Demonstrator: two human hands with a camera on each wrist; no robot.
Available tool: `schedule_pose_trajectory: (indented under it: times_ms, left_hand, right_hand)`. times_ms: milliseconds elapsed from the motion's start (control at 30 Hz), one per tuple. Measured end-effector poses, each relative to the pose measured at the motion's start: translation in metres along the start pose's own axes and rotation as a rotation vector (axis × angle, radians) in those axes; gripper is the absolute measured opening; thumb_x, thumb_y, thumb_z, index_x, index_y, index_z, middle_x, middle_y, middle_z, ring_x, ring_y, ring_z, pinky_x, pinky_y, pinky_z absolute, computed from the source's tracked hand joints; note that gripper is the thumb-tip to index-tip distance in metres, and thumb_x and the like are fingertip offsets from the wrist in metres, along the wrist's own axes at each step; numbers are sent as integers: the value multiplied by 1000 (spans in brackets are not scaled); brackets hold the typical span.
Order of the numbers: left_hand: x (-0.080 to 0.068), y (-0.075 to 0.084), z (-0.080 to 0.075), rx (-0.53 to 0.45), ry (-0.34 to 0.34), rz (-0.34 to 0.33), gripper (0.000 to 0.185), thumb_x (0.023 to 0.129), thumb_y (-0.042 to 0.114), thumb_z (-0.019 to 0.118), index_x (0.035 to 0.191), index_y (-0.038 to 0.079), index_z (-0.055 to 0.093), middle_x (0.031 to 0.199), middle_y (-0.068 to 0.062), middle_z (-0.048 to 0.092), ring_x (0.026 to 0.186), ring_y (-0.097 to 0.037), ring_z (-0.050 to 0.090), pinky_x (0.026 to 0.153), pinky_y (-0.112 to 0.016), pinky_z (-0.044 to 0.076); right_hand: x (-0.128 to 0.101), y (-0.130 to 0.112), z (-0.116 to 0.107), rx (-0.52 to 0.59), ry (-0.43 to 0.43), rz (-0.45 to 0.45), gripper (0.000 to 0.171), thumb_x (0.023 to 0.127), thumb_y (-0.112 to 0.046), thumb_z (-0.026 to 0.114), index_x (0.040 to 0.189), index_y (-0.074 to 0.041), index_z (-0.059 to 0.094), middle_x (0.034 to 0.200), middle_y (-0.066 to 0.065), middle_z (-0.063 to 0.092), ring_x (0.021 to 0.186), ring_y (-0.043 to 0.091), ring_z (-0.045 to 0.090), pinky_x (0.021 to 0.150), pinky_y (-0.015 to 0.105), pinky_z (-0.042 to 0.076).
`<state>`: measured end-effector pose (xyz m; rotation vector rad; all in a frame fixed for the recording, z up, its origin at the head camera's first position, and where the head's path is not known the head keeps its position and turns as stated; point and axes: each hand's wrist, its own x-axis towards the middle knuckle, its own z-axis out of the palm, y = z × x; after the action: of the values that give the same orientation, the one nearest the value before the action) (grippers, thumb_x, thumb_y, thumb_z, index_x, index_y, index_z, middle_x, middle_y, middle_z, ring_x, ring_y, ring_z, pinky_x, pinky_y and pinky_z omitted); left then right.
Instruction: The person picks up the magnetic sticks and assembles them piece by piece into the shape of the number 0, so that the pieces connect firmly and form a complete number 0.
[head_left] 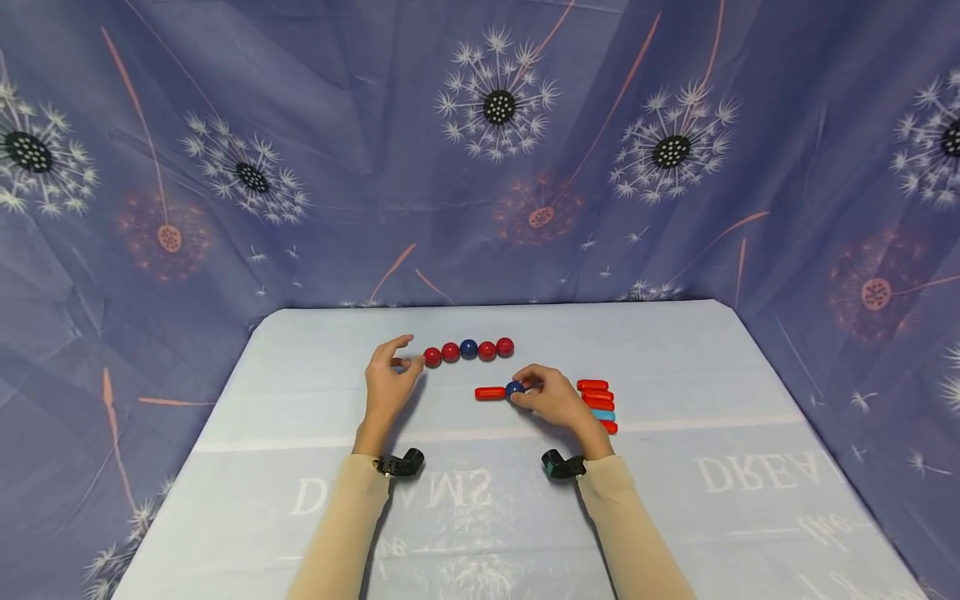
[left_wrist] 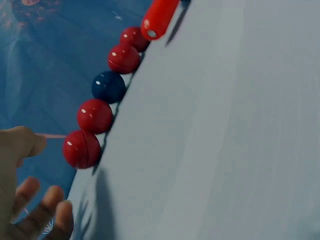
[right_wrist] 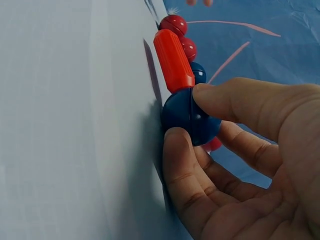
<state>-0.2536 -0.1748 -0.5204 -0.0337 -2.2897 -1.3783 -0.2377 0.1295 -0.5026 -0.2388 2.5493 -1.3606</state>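
A row of balls (head_left: 468, 350) lies on the table, several red with one blue ball (left_wrist: 108, 86) in the middle. My left hand (head_left: 388, 379) hovers at the row's left end, fingers loosely spread beside the end red ball (left_wrist: 81, 148), holding nothing. My right hand (head_left: 551, 400) pinches a dark blue ball (right_wrist: 189, 116) between thumb and fingers. That ball touches the end of a red stick (right_wrist: 173, 60) lying on the table (head_left: 487, 467); the red stick (head_left: 491, 393) extends to the left of it.
A stack of short sticks (head_left: 597, 400), mostly red with one light blue, lies just right of my right hand. A blue cloth with dandelion print (head_left: 495, 108) hangs behind and around the table. Faint mirrored lettering shows on the pale table cover near me.
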Motion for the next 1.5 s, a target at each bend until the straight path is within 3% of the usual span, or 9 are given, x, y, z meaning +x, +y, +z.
schedule_pose_trajectory:
  times_ms: [233, 500, 700, 1033, 1200, 1433, 1500]
  left_hand:
    - [5, -5, 3, 85, -107, -65, 56, 88, 14, 81, 139, 5, 62, 130, -20, 64, 78, -24, 66, 76, -34, 51]
    - [9, -4, 4, 188, -187, -68, 52, 90, 22, 80, 136, 5, 64, 122, -20, 69, 69, -18, 52, 67, -31, 42]
    - [8, 0, 6, 243, -213, -68, 43, 90, 23, 80, 129, 7, 70, 118, -17, 72, 77, -24, 59, 68, -32, 44]
    - [6, 1, 8, 273, -216, -58, 40, 91, 27, 80, 128, 12, 72, 115, -13, 75, 82, -23, 67, 67, -34, 49]
    - [2, 2, 7, 268, -207, -85, 38, 92, 27, 78, 126, 11, 73, 109, -13, 77, 81, -26, 64, 67, -37, 46]
    - [-13, 10, 0, 261, -175, -162, 38, 91, 27, 79, 125, 9, 73, 107, -13, 77, 104, -32, 67, 89, -49, 51]
    - [-19, 12, 0, 246, -165, -172, 39, 90, 26, 80, 125, 9, 73, 106, -14, 77, 103, -32, 67, 89, -50, 51]
  right_hand:
    - [1, 0, -5, 19, 0, -24, 28, 92, -21, 77, 118, -12, 71, 111, 11, 68, 88, 20, 63, 77, 31, 54]
    - [1, 2, 0, 31, -5, -17, 29, 92, -22, 77, 119, -11, 71, 110, 10, 68, 86, 19, 61, 74, 30, 52]
    - [0, 2, 1, 29, 0, 3, 30, 92, -22, 77, 120, -13, 71, 111, 9, 68, 88, 20, 61, 75, 30, 52]
    - [1, 2, 1, 22, -5, -7, 30, 92, -22, 77, 120, -12, 70, 111, 9, 68, 88, 20, 62, 75, 30, 53]
    - [1, 4, 2, 37, -12, -5, 30, 93, -22, 77, 120, -12, 70, 112, 10, 68, 86, 19, 61, 72, 29, 52]
    - [0, 3, 1, 50, -9, -1, 30, 92, -22, 77, 120, -12, 71, 113, 10, 68, 86, 19, 62, 71, 29, 53]
    - [0, 3, 1, 48, -8, -3, 30, 92, -23, 77, 120, -13, 71, 112, 10, 68, 86, 19, 62, 71, 29, 53]
